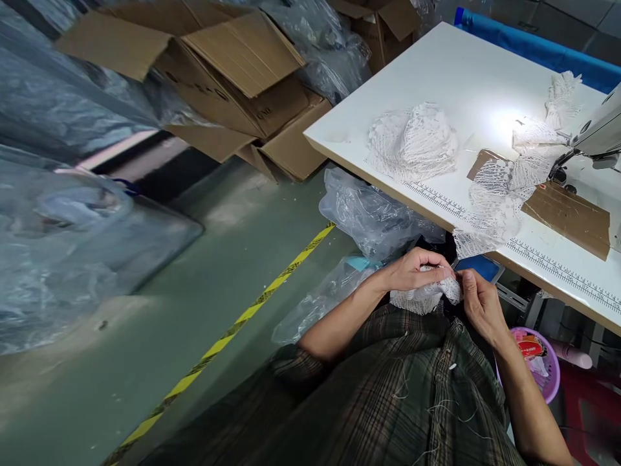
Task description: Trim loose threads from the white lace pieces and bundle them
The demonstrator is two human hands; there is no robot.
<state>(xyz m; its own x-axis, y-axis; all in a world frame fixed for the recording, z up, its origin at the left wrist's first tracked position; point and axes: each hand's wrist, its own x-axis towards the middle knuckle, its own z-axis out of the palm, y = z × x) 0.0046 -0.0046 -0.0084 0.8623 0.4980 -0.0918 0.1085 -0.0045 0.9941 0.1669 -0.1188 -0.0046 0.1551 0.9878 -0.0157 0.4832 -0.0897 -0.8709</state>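
- Gripping a white lace piece [420,301] in the left hand [421,268], held it above the lap, near the table's front edge, with the fingers curled over its top.
- Had the right hand [480,304] at the lace's right edge, with thumb and fingertips close together; could not tell whether clamped on it or merely touching.
- Wore a dark plaid garment [412,388], with loose pale threads on the front.
- Sat or stood at a white table [436,71] with ruler markings along the near side; could not tell which.
- Saw there a heap of lace [412,142], and a lace strip [495,200] reaching from beside the sewing machine [601,129] to the front edge, with brown cardboard [572,217] lying flat close by.
- Noticed an open cardboard box [233,84] to the left, yellow-and-black tape [262,301] on the green floor [184,304], and a purple basket [553,375] beside the right forearm.
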